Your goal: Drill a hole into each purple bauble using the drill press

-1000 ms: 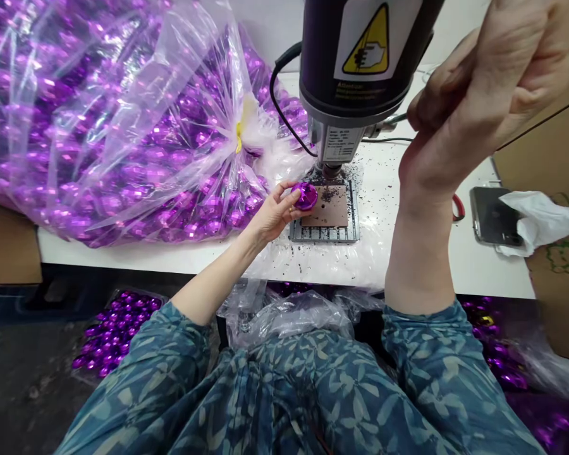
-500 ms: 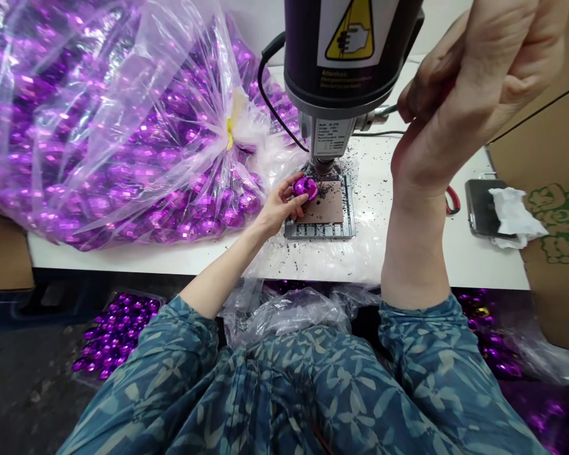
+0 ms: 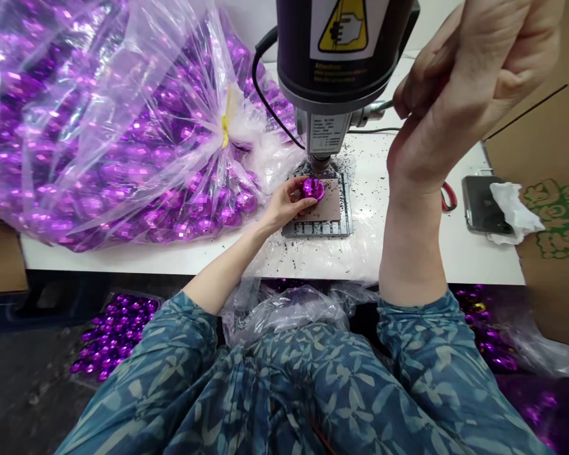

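Between the thumb and fingers of my left hand (image 3: 287,203) is a shiny purple faceted ball (image 3: 313,188). It is over a brown board (image 3: 329,208) on the drill press's slotted metal base (image 3: 317,230), just below and left of the chuck (image 3: 321,164). My right hand (image 3: 478,88) is raised at the upper right, its fingers wrapped round the feed lever (image 3: 384,106) of the drill press (image 3: 341,76); most of the grip is hidden by the hand itself. Dark shavings lie scattered around the base.
A large tied plastic bag (image 3: 123,145) of purple balls covers the table's left side. To the right are a red-handled tool (image 3: 449,197), a black phone (image 3: 484,205), crumpled tissue (image 3: 516,212) and a cardboard box (image 3: 540,272). A tray of purple balls (image 3: 116,335) sits lower left.
My left hand has moved the purple ball slightly right, further over the board and closer beneath the chuck. My right hand keeps its hold on the lever. The whole view has shifted a little.
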{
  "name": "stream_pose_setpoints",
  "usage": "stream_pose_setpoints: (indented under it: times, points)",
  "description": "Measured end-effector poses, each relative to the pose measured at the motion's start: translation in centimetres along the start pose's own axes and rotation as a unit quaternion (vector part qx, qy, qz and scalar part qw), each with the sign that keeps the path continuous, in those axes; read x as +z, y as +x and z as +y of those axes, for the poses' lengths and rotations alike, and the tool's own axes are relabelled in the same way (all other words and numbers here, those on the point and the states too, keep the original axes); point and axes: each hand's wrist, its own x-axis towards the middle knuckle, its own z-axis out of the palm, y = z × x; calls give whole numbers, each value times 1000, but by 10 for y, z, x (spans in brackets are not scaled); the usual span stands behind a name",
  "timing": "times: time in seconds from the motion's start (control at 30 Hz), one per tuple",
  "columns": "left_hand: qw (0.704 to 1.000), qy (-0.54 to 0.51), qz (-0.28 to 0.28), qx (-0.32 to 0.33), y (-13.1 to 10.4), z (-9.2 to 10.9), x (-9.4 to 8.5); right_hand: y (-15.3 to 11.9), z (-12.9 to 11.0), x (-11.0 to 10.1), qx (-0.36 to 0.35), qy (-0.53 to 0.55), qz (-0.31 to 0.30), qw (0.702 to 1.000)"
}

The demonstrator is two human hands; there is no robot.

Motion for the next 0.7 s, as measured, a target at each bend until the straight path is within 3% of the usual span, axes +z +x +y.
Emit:
stream_pose_setpoints:
  times: [0.2,0.33,0.43,0.57,0.7]
  points:
    - [994,94,54,20,-3,9,6,-1,-8,2,18,-17,-9,1000]
    - [996,41,80,3,-4,3,4,0,-12,4,55,-57,8,997]
    - [995,-24,98,-12,-6,-4,-2,0,-8,5,34,-60,3,998]
    - [995,-71,75,3,-9,-10,-6,3,-2,9,6,-53,38,998]
    - [999,-32,38,18,-7,-12,-4,15,-3,14,61,-131,60,988]
